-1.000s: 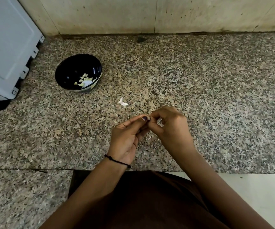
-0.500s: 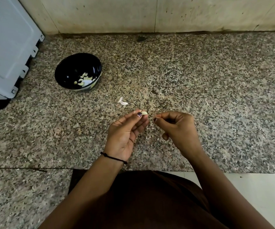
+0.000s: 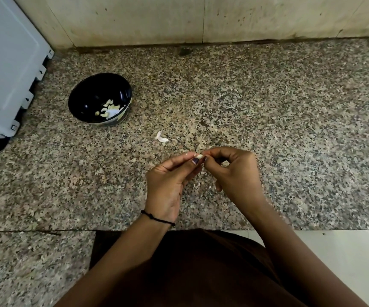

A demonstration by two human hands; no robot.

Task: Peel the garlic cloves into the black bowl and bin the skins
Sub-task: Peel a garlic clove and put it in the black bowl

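My left hand (image 3: 170, 185) pinches a small pale garlic clove (image 3: 199, 156) between thumb and fingertips above the granite counter. My right hand (image 3: 234, 171) meets it from the right, its thumb and forefinger pinching at the clove's end. The black bowl (image 3: 86, 96) stands to the far left and holds several peeled cloves (image 3: 109, 108). A white scrap of skin (image 3: 161, 138) lies on the counter between the bowl and my hands. Small skin flakes (image 3: 198, 185) lie under my hands.
A grey plastic lid or bin panel (image 3: 6, 69) leans at the far left. The speckled granite counter (image 3: 290, 129) runs to a tiled wall (image 3: 201, 18) at the back. Its front edge is near my body, with pale floor (image 3: 345, 258) at lower right.
Half a second ago my hands were apart, the clove held in the left alone. Now the right hand has come back to the clove and pinches it again.
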